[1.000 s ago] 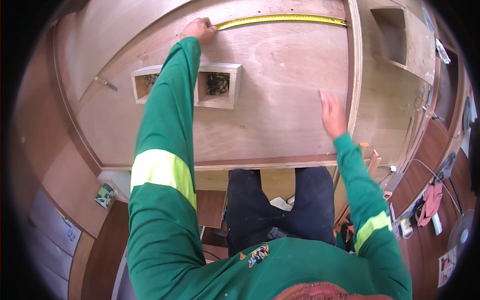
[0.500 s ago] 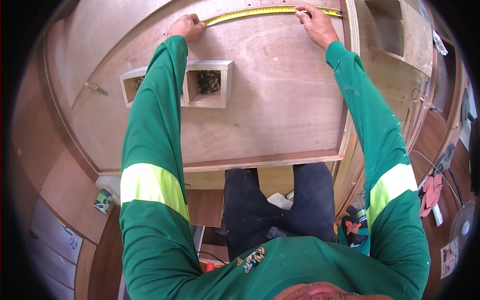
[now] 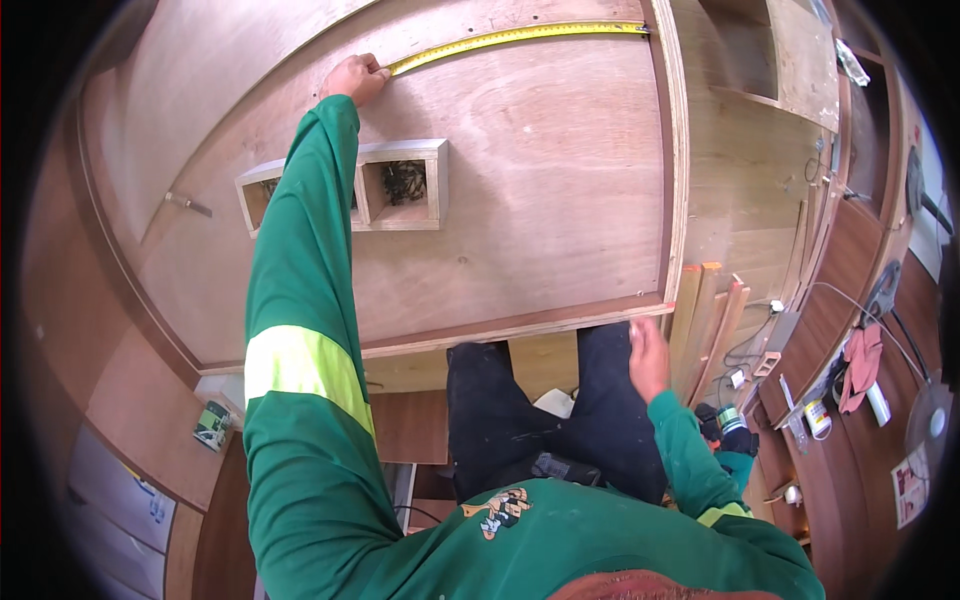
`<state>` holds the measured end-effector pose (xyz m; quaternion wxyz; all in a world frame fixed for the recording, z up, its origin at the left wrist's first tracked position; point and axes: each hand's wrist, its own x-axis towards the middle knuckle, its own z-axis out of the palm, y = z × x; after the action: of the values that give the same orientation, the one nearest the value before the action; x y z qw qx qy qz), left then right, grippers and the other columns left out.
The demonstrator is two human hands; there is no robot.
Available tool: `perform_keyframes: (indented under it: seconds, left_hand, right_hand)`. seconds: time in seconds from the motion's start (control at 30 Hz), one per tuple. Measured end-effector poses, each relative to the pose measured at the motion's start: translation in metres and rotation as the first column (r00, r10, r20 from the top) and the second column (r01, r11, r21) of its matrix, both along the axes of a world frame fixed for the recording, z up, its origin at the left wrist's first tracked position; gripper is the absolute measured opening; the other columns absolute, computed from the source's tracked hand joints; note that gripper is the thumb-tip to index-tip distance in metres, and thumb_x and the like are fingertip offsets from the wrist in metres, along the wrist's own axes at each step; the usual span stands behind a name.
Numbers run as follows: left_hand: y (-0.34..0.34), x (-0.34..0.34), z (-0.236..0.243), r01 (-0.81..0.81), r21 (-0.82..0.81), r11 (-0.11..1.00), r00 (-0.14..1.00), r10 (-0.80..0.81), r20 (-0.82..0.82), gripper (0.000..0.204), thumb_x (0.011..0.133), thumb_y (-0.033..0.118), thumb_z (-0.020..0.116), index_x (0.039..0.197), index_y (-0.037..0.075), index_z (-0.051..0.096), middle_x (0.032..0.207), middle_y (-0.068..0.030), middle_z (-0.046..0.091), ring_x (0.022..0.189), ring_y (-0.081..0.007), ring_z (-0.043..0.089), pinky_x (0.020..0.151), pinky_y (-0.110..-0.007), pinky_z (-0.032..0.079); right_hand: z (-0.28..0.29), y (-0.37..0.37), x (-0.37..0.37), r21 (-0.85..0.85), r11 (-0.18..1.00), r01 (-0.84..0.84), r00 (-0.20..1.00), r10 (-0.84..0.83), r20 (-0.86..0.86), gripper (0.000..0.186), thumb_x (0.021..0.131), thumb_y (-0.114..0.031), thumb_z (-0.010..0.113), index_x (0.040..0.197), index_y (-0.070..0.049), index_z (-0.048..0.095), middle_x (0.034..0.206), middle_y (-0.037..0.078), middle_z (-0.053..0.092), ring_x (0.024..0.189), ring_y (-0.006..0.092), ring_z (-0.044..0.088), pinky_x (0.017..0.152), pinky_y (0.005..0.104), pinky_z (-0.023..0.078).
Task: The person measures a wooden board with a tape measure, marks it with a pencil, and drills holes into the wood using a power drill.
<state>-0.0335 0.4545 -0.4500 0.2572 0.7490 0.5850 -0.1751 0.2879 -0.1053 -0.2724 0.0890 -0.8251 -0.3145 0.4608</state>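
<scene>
My left hand (image 3: 357,79) is closed on the near end of a yellow tape measure (image 3: 515,39) at the far side of a wooden panel (image 3: 530,190). The blade stretches to the right, its hooked end reaching the panel's raised right edge strip. Whether a case sits inside my fist is hidden. My right hand (image 3: 649,357) hangs low by the panel's front right corner, beside my thigh, its fingers curled together. Anything it holds is too small to make out. A wooden box with compartments (image 3: 440,185) stands on the panel beside my left forearm, with small dark pieces inside.
Left on the panel lies a small tool with a metal end (image 3: 188,204). Raised edging (image 3: 676,150) runs round the panel. Upright wooden strips (image 3: 715,320) stand off its right corner. A green can (image 3: 212,425) sits at lower left, and a pink cloth (image 3: 860,368) hangs far right.
My right hand has left the tape near its hooked end and come down toward me to the panel's front right corner. My left hand keeps its hold on the tape.
</scene>
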Motion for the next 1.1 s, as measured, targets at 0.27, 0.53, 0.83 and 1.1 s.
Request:
perform_keyframes:
  seconds: [0.27,0.53,0.83,1.1]
  left_hand:
    - [0.003,-0.003,-0.005,-0.004,-0.031,1.0,0.999,0.003,-0.032,0.036,0.089,0.045,0.065,0.108,0.015,0.072,0.11,-0.0111,0.072,0.107,-0.0287,0.067,0.093,-0.042,0.051]
    - [0.009,-0.005,-0.006,-0.036,-0.085,0.996,0.999,0.034,-0.026,0.037,0.089,0.046,0.066,0.108,0.015,0.071,0.11,-0.0116,0.072,0.107,-0.0287,0.067,0.093,-0.041,0.051]
    - [-0.003,-0.004,-0.006,-0.022,0.052,0.998,1.0,0.022,-0.007,0.037,0.088,0.045,0.067,0.105,0.013,0.072,0.1,-0.0114,0.073,0.098,-0.0281,0.068,0.087,-0.04,0.052]
    - [-0.017,-0.015,0.005,0.008,0.144,0.99,0.99,-0.028,0.139,0.034,0.089,0.041,0.066,0.103,0.011,0.072,0.102,-0.0128,0.072,0.097,-0.0289,0.068,0.087,-0.04,0.052]
  right_hand:
    - [-0.008,-0.03,-0.018,-0.073,0.946,-0.315,0.929,0.323,0.178,0.019,0.102,-0.015,0.049,0.115,-0.008,0.06,0.108,0.012,0.062,0.105,0.0334,0.059,0.087,0.0485,0.043]
    - [-0.016,-0.026,-0.031,-0.185,0.858,-0.479,0.832,0.511,0.215,0.021,0.099,-0.015,0.05,0.116,-0.011,0.062,0.103,0.01,0.059,0.103,0.0303,0.056,0.087,0.0482,0.039]
    - [-0.022,-0.028,-0.04,-0.237,0.834,-0.498,0.82,0.542,0.182,0.026,0.096,-0.014,0.053,0.119,-0.009,0.061,0.109,0.011,0.06,0.109,0.0303,0.055,0.091,0.0491,0.04]
    - [-0.023,-0.031,-0.04,-0.244,0.834,-0.494,0.823,0.539,0.179,0.026,0.094,-0.014,0.054,0.119,-0.01,0.062,0.114,0.011,0.061,0.109,0.0307,0.056,0.092,0.0504,0.039]
